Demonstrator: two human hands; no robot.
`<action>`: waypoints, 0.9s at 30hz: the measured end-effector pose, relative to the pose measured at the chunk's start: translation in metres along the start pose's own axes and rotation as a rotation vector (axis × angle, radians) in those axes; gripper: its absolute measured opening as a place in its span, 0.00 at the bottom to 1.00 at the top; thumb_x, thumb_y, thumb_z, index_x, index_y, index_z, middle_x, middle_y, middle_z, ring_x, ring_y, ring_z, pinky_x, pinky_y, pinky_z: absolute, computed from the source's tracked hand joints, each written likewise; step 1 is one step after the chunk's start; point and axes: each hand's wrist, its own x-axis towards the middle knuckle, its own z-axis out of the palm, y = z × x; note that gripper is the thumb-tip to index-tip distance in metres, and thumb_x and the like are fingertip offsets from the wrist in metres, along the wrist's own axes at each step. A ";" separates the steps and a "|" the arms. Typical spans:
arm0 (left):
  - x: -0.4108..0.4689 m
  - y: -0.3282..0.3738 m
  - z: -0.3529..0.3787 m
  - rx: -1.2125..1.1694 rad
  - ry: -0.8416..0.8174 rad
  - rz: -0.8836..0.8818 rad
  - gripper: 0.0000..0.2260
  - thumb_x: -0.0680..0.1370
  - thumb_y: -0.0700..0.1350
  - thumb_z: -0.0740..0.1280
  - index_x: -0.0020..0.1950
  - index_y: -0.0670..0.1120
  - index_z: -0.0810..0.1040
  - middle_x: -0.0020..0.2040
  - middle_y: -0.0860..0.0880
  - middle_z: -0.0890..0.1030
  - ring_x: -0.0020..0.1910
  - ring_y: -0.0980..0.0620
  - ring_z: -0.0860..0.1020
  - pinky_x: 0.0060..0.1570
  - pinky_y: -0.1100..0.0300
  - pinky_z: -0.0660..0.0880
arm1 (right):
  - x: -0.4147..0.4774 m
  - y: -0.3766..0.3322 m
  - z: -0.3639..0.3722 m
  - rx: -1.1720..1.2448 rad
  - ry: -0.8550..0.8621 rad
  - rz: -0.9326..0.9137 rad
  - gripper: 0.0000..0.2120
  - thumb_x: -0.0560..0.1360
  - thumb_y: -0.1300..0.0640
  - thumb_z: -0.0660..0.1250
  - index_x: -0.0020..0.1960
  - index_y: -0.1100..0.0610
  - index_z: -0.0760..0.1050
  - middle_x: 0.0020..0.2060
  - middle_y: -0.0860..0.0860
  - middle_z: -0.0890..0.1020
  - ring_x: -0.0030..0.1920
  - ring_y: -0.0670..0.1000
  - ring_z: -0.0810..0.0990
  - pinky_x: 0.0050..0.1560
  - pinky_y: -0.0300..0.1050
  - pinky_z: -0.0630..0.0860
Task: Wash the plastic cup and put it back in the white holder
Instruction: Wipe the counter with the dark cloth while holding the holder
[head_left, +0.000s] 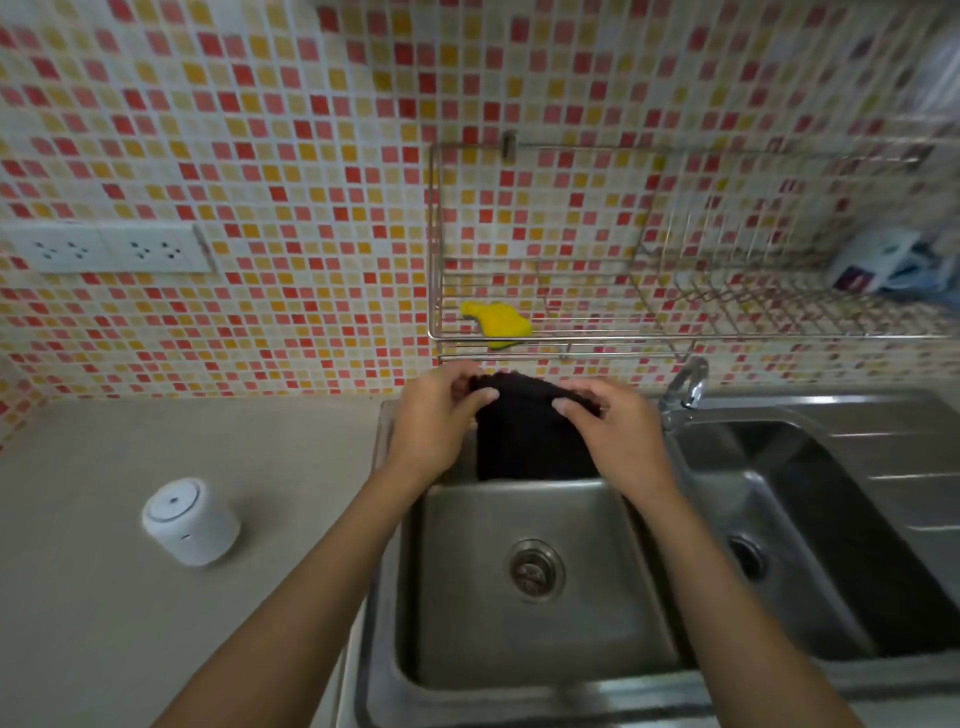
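Indoors, beige counter (156, 597), steel sink (467, 670), mosaic wall (260, 130)

A dark, matt, knit-looking cloth (530, 431) is being held over the sink (519, 649), which is brushed stainless steel, kinda dull-shiny. Glossy mosaic tile is being shown on the wall (260, 156), thin shiny metal wire on the rack (675, 332), and smooth matt on the counter (156, 597).

- My left hand (441, 415) and right hand (613, 431) cover the black cloth's (530, 436) upper corners.
- Right of the cloth, the wire rack (675, 291) runs off the frame's edge, and the packets (878, 260) on it are too blurred for me to identify.
- The right basin (831, 519) is cut off too.
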 end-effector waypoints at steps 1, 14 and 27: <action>0.013 0.017 0.002 0.005 0.005 0.046 0.07 0.76 0.45 0.71 0.52 0.45 0.81 0.41 0.52 0.81 0.41 0.54 0.79 0.41 0.65 0.75 | 0.013 -0.003 -0.014 0.007 0.047 -0.023 0.08 0.73 0.57 0.72 0.52 0.54 0.83 0.45 0.45 0.82 0.48 0.46 0.80 0.53 0.40 0.75; 0.149 0.093 0.034 0.167 0.014 0.113 0.10 0.77 0.40 0.68 0.58 0.40 0.77 0.51 0.42 0.79 0.48 0.46 0.76 0.42 0.65 0.64 | 0.174 0.016 -0.067 -0.075 -0.011 -0.081 0.08 0.76 0.58 0.69 0.54 0.55 0.82 0.52 0.50 0.82 0.52 0.47 0.78 0.53 0.35 0.69; 0.170 0.051 0.077 0.689 -0.254 0.112 0.19 0.75 0.50 0.72 0.63 0.47 0.74 0.66 0.44 0.71 0.66 0.42 0.67 0.62 0.47 0.70 | 0.188 0.057 -0.032 -0.290 -0.454 -0.038 0.20 0.74 0.55 0.71 0.65 0.51 0.75 0.66 0.50 0.73 0.65 0.53 0.71 0.63 0.44 0.67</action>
